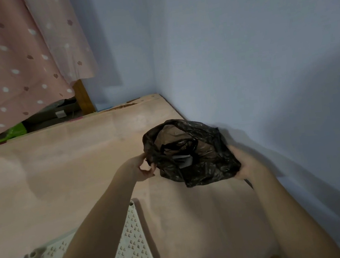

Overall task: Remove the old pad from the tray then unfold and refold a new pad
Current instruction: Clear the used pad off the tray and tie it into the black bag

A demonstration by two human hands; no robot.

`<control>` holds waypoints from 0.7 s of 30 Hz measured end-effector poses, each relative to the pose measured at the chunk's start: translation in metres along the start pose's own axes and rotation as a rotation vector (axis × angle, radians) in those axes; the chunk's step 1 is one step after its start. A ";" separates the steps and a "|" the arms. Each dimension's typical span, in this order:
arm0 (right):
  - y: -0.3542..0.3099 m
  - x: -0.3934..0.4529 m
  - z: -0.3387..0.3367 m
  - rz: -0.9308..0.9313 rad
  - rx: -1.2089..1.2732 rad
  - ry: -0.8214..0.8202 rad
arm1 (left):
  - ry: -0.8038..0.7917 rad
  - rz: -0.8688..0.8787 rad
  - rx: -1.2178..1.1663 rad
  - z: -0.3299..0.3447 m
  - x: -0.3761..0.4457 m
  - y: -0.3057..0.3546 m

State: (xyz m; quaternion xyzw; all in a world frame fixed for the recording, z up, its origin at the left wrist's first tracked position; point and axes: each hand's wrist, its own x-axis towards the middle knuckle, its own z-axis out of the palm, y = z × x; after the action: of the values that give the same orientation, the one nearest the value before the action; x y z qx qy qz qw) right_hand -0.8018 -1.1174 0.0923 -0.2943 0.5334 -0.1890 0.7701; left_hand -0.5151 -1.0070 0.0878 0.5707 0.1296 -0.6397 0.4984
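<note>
A black plastic bag point(202, 163) sits open on the pale wooden surface point(73, 165) near the wall corner. Something pale and folded shows inside its mouth, too dark to identify. My left hand point(144, 166) pinches the bag's left rim. My right hand point(246, 165) grips the bag's right side from below and behind. A cream tray point(133, 245) with a perforated grid top lies at the near left, partly hidden under my left forearm. No pad is plainly visible on it.
Blue walls point(262, 54) meet in a corner just behind and right of the bag. A pink dotted curtain point(9, 62) hangs at the back left, with a wooden post point(84, 98) and dark clutter with a green item point(15, 132) beneath it.
</note>
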 end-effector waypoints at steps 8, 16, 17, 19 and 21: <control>0.012 0.001 -0.021 0.027 -0.177 0.143 | 0.282 0.177 0.222 -0.006 0.015 -0.013; 0.015 0.000 -0.029 -0.099 -0.256 0.319 | 0.308 0.629 0.076 -0.032 0.005 0.016; 0.013 0.000 -0.030 -0.171 -0.282 0.406 | 0.284 0.691 0.051 -0.034 0.002 0.020; 0.010 -0.005 -0.031 -0.369 -0.397 0.623 | 0.255 0.798 0.023 -0.034 -0.008 0.027; 0.005 -0.010 -0.029 -0.536 -0.588 0.768 | 0.244 0.880 -0.004 -0.029 -0.020 0.033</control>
State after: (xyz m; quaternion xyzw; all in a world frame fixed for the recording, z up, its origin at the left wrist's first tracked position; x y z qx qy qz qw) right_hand -0.8324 -1.1155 0.0885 -0.5324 0.7127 -0.3151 0.3307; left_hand -0.4746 -0.9910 0.1087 0.6415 -0.0662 -0.2949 0.7050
